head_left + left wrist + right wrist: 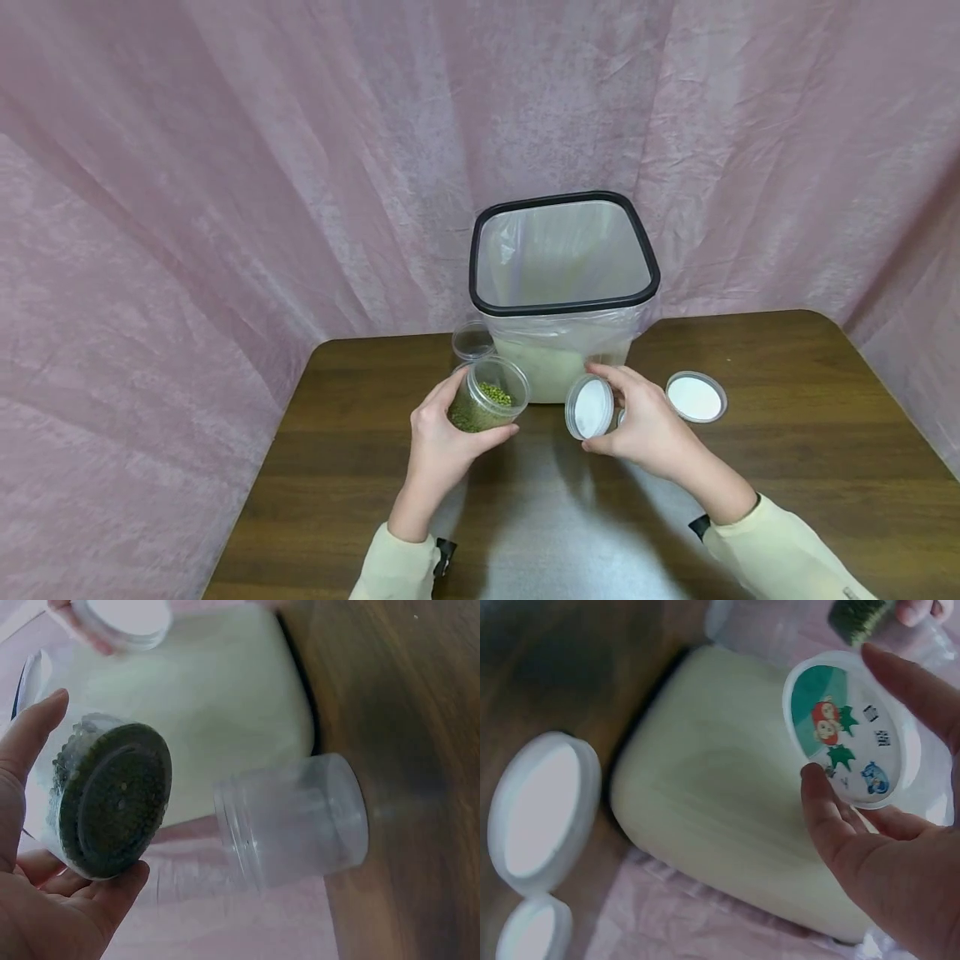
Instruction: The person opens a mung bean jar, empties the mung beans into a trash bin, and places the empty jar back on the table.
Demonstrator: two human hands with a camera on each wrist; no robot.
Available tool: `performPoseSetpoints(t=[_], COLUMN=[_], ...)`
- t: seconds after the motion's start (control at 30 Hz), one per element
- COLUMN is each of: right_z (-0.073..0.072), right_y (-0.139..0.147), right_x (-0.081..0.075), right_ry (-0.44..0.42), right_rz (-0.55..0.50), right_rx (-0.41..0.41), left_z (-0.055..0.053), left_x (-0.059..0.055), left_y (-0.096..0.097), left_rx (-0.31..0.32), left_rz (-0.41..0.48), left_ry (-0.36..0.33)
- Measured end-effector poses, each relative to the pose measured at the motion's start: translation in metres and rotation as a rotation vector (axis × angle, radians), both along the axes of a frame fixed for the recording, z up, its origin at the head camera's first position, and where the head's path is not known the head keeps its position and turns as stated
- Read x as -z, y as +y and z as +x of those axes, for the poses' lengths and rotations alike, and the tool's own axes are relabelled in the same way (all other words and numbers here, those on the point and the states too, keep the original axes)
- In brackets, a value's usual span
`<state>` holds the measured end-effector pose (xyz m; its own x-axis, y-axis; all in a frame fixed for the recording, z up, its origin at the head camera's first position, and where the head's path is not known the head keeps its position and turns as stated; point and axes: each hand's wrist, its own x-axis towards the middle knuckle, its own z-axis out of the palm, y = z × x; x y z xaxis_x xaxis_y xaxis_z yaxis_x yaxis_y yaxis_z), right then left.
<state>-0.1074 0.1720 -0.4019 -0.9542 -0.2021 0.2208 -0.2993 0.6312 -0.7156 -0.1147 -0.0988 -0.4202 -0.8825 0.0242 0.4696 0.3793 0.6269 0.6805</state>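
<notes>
My left hand (442, 433) grips a clear plastic jar (476, 417) holding small green beans (495, 394), which look like mung beans. The jar is uncovered and tilted, its mouth turned toward the right. From below, the left wrist view shows the jar's dark green base (120, 802). Between thumb and fingers, my right hand (648, 425) holds a round lid (590, 408) on edge, apart from the jar. Its inner side is white; the outer face (847, 735) carries a green and red cartoon print. Both hands are in front of the bin (547, 367).
The cream bin has a black square rim (566, 310) and a clear bag liner (562, 250). An empty clear jar (292, 825) stands at its left. On the table (337, 467), right of the bin, lies a lid (696, 397); another lid (534, 930) is beside it. A pink curtain (337, 167) hangs behind.
</notes>
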Motion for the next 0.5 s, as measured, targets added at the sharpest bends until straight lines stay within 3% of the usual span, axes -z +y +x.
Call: performPoseSetpoints(t=[0.2,0.5], right_z=[-0.007,-0.015], right_y=[-0.009,-0.023], right_x=[0.023,0.052], right_ry=[-0.073,-0.113], right_rz=[0.087,0.112], right_rx=[0.036,0.023], left_z=[0.003,0.006], left_x=[0.001,0.004], left_y=[-0.005,-0.008], left_rx=[-0.026,-0.029], left_rz=[0.002,-0.008], left_ry=[-0.024,-0.013])
